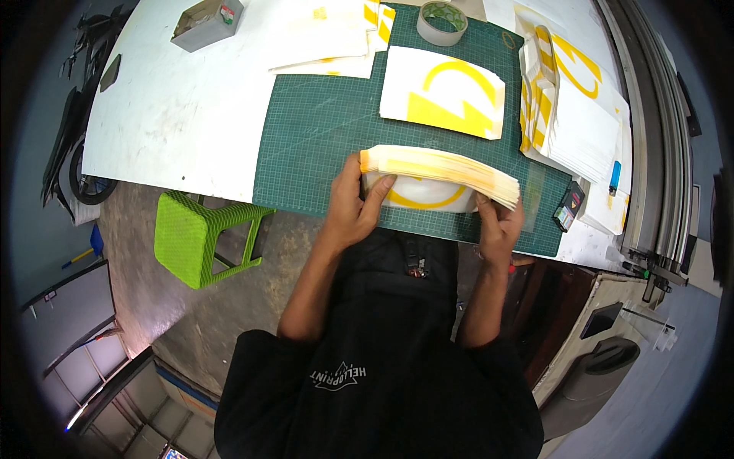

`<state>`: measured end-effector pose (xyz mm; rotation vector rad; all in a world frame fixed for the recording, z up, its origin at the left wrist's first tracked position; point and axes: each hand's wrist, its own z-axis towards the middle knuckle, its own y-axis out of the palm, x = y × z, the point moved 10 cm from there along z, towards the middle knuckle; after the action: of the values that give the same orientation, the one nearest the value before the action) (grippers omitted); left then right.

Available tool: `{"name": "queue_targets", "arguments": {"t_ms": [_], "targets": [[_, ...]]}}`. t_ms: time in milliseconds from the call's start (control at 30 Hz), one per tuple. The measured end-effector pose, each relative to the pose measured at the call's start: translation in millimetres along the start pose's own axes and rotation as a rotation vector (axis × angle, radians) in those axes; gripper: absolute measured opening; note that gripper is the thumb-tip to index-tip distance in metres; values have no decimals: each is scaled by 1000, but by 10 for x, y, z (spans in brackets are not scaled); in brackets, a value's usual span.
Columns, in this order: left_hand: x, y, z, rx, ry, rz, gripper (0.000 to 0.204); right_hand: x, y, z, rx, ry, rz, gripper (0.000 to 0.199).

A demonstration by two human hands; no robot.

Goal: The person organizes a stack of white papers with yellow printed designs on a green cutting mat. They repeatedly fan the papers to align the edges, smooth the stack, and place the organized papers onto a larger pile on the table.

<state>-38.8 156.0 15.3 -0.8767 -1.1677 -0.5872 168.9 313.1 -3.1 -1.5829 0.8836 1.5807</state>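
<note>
Between my two hands is a thick stack of white and yellow printed paper sheets (pixel 440 167), bowed upward with its layered edges showing. My left hand (pixel 355 200) grips the left end, thumb across the near face. At the right end, my right hand (pixel 499 222) is closed on the stack, its thumb on the near side and the other fingers mostly hidden behind. The stack is held over the near edge of a green cutting mat (pixel 321 138). Just beyond it, white sheets with a yellow curved print (pixel 443 92) lie flat on the mat.
Several stacks of folded white and yellow paper (pixel 581 130) stand at the right, near a blue lighter (pixel 615 177) and a small black box (pixel 569 205). A tape roll (pixel 442 37) sits at the back. Metal rails (pixel 664 176) bound the right side; a green stool (pixel 183 241) stands below left.
</note>
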Motion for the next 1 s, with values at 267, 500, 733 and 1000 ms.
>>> {"name": "queue_targets", "arguments": {"t_ms": [267, 500, 733, 1000], "targets": [[295, -54, -36, 212, -2, -980, 75, -33, 244, -53, 32, 146, 693, 47], [431, 304, -167, 291, -11, -754, 68, -85, 729, -227, 39, 337, 1006, 51], [1069, -103, 211, 15, 142, -76, 25, -114, 107, -241, 43, 68, 390, 68], [1533, 337, 338, -522, 382, 813, 27, -1678, 502, -218, -260, -616, -543, 81]]}}
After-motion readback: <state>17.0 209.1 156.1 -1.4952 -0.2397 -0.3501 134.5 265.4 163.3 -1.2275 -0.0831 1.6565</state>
